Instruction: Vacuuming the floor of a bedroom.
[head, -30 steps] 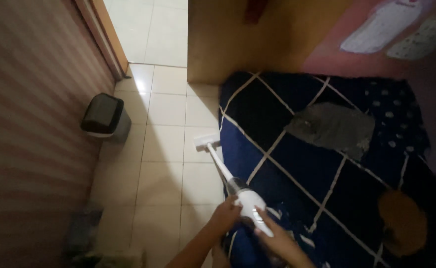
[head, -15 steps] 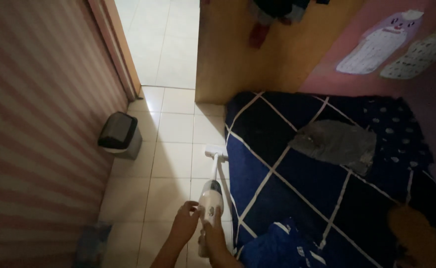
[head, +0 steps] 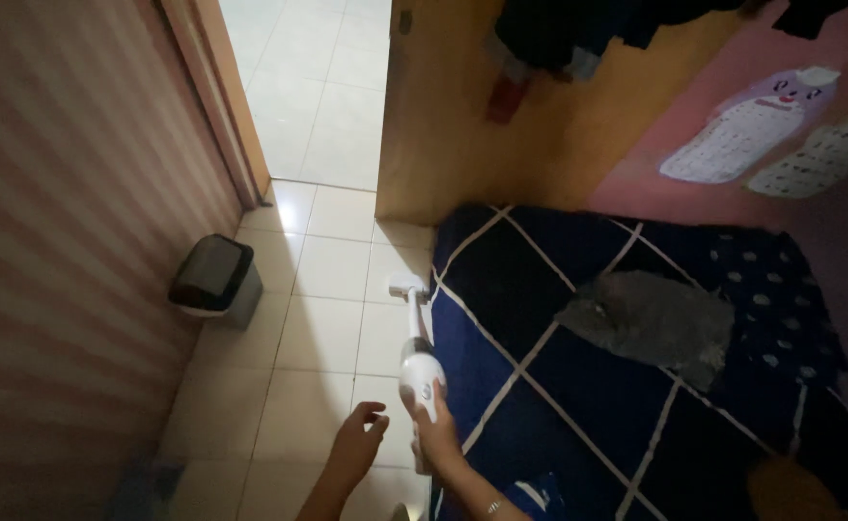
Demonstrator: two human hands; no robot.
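white plastic is what the right hand (head: 435, 436) grips: its fingers are wrapped around the body of a slim white stick vacuum (head: 418, 365), close to the bottom of the view. the left hand (head: 358, 447) hangs free just beside it, not touching it, with the fingers loosely spread and a little curled. from the hand the vacuum tube goes forward to its small floor head (head: 406, 285), which lies on the pale tiled floor (head: 322, 333) right at the edge of a dark blue mattress (head: 578, 386) with white crossing lines. i judge that the step in hand is the cleaning of the narrow strip of tiles along the mattress side, done with one hand. the next move, i think, calls for a steady grip and a straight stroke, so that the head keeps flat and does not catch the cloth edge. on the mattress lies a grey cloth (head: 651, 323). further left, near the striped wall, stands a small bin (head: 213, 280) with a dark lid, and beyond it the open doorway (head: 313, 87).
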